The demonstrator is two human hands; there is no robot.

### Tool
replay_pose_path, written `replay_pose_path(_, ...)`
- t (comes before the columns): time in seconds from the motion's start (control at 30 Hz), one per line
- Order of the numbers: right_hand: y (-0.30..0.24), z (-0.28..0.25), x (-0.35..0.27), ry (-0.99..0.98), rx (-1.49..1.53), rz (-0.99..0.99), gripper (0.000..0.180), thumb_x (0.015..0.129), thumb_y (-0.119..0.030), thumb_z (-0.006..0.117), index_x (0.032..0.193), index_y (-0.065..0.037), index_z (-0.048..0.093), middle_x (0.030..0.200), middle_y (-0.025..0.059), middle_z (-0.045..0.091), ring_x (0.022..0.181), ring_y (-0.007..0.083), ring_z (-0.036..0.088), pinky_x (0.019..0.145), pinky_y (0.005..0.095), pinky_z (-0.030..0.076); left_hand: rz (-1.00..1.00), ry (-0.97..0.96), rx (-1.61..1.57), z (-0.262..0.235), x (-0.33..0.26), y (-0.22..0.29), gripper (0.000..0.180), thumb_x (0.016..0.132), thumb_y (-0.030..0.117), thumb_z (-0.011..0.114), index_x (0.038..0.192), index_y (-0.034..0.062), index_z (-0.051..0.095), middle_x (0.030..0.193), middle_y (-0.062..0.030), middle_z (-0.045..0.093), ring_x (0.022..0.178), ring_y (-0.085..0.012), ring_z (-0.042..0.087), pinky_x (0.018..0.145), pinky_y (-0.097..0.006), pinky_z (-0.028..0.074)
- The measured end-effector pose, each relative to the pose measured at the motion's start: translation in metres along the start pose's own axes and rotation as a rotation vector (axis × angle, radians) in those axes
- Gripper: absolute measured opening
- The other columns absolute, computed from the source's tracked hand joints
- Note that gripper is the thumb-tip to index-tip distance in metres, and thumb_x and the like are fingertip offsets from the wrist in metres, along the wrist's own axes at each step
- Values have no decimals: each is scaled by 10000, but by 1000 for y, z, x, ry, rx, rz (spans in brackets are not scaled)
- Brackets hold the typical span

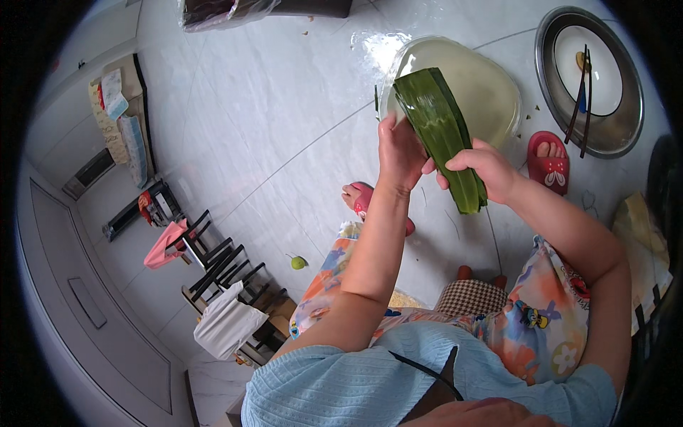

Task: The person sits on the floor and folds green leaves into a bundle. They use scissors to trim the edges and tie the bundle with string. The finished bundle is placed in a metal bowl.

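A stack of long, wet, green leaves (442,128) is held slantwise in front of me, its far end over a pale basin (509,75) of cloudy liquid. My left hand (400,153) grips the stack's left edge, its fingers partly hidden behind the leaves. On the near right part, my right hand (487,171) is closed with the thumb lying on top and fingers underneath. The leaves overlap, and their near ends are uneven.
To the right stands a metal basin (630,135) holding a white plate (610,89) and dark chopsticks (586,99). A green fruit (298,262) lies on the tiled floor. A rack with a white cloth (229,324) stands at left. My feet wear red slippers (548,171).
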State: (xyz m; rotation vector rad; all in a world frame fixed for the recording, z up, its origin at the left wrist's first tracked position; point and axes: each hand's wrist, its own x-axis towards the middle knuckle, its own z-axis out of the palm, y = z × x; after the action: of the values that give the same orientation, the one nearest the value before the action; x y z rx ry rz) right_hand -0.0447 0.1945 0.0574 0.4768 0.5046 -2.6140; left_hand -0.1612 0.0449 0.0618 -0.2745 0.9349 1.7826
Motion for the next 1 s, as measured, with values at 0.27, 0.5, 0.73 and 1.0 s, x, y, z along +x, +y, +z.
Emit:
replay_pose_path(0.27, -8, 3, 10, 121, -41, 116, 444, 824, -39, 565, 1259, 17, 495, 1120, 122, 601, 931, 259, 670, 858, 360, 540, -42, 163, 384, 18, 4, 4, 562, 843, 208, 743, 1280, -69, 525, 1193, -206, 649, 1051, -280, 658, 906, -374, 549)
replay_pose_path(0.5, -5, -11, 13, 206, -389, 149, 498, 866, -179, 677, 1293, 13, 507, 1160, 105, 602, 1072, 182, 612, 922, 312, 489, 95, 141, 415, 18, 9, 12, 484, 862, 183, 716, 1245, -62, 550, 1150, -216, 662, 1053, -300, 662, 930, -421, 547)
replay_pose_path(0.73, 1, -44, -7, 72, -642, 145, 525, 910, -246, 685, 1317, 25, 493, 1255, 145, 606, 1164, 198, 576, 999, 336, 448, 341, 192, 191, 18, 5, 50, 524, 879, 294, 693, 1281, -2, 532, 1213, -152, 620, 1159, -306, 579, 1008, -454, 484)
replay_pose_path(1.0, -8, -61, -5, 158, -329, 214, 563, 996, -447, 487, 1357, -15, 487, 1319, 167, 589, 1188, 254, 592, 1017, 392, 446, 473, 78, -174, 17, 1, 77, 426, 931, 301, 657, 1251, 43, 548, 1206, -105, 597, 1133, -235, 584, 973, -409, 518)
